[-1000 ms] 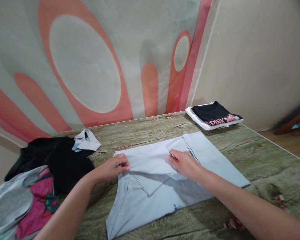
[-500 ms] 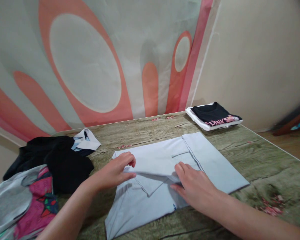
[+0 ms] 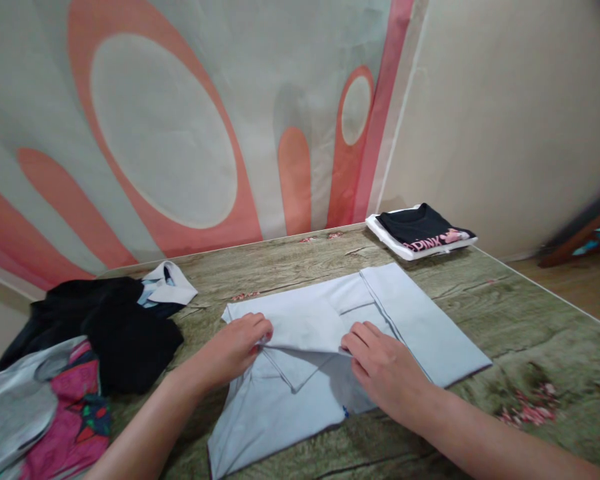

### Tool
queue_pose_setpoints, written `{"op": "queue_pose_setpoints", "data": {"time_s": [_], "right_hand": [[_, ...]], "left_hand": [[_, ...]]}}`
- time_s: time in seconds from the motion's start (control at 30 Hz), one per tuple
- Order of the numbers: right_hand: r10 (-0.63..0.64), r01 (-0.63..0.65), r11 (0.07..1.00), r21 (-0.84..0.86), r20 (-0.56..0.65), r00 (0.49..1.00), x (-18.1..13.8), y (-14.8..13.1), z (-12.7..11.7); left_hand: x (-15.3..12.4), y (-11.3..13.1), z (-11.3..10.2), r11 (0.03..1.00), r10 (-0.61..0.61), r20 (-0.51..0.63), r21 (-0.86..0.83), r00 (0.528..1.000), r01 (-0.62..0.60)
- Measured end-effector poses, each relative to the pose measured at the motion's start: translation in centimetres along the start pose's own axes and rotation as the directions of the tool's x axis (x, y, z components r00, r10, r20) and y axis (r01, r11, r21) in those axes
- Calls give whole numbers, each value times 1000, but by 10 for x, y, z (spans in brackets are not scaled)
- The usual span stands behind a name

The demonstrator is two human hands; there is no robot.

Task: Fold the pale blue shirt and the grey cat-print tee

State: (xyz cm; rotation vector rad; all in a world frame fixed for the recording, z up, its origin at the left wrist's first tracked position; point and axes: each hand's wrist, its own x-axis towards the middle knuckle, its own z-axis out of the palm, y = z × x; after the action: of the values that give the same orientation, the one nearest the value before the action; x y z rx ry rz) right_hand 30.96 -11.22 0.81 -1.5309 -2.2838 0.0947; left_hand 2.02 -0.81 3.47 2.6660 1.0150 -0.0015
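A pale white-blue shirt [image 3: 290, 427] lies partly folded on the wood-patterned table. Its far side is turned over toward me, so a loose edge runs across the middle of the garment. My left hand [image 3: 245, 339] pinches that folded edge near its left end. Farther right, my right hand [image 3: 380, 357] has its fingers closed on the same edge, slightly lifting it off the layer below. A sleeve-like flap with a stitched hem shows beneath the edge, between the hands. Some of the fabric under my right hand is hidden.
Dark clothing with a white collar [image 3: 173, 285] is heaped at the left. In front of it lies a grey and pink printed garment [image 3: 70, 427]. A folded black shirt [image 3: 420, 227] rests on white cloth at the table's far right corner. A patterned wall covering stands behind.
My left hand has closed from open fingers onto the fold's edge. My right hand still grips the edge. The view has shifted slightly.
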Motion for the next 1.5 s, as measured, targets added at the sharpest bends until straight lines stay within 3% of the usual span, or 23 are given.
{"op": "queue_pose_setpoints", "data": {"time_s": [0.17, 0.3, 0.37, 0.47, 0.73, 0.9, 1.0, 1.13, 1.27, 1.4, 1.5], "right_hand": [[131, -128, 942, 311, 13, 991, 0, 10, 0], [362, -410, 733, 543, 200, 911, 4, 21, 6], [407, -487, 627, 608, 278, 870, 7, 25, 9], [396, -496, 550, 672, 313, 863, 9, 28, 12], [351, -452, 469, 759, 309, 884, 11, 29, 14], [352, -421, 440, 793, 279, 893, 13, 31, 12], [293, -383, 469, 796, 269, 918, 13, 29, 3], [118, -367, 558, 744, 367, 923, 9, 26, -12], [19, -271, 725, 633, 374, 927, 3, 24, -18], [-38, -71, 875, 479, 213, 976, 1, 21, -12], [-95, 42, 923, 382, 122, 988, 3, 17, -5]], "left_hand": [[-1, -7, 0, 999, -35, -9, -29, 999, 35], [0, -10, 2, 990, -83, -60, -117, 995, 75], [7, -9, 2, 979, -119, -85, -177, 989, 103], [30, -2, 2, 956, -138, -82, -272, 987, 111], [120, 26, 10, 891, -192, 10, -417, 981, 178], [121, 29, 0, 854, -62, 138, -504, 988, 124], [102, 25, -16, 745, 110, 201, -664, 973, 53], [82, 20, -34, 629, 290, 316, -774, 903, 69], [76, 21, -41, 610, 284, 383, -779, 879, 142], [78, 21, -42, 577, 264, 384, -798, 885, 174], [82, 19, -41, 568, 242, 386, -800, 890, 192]]}}
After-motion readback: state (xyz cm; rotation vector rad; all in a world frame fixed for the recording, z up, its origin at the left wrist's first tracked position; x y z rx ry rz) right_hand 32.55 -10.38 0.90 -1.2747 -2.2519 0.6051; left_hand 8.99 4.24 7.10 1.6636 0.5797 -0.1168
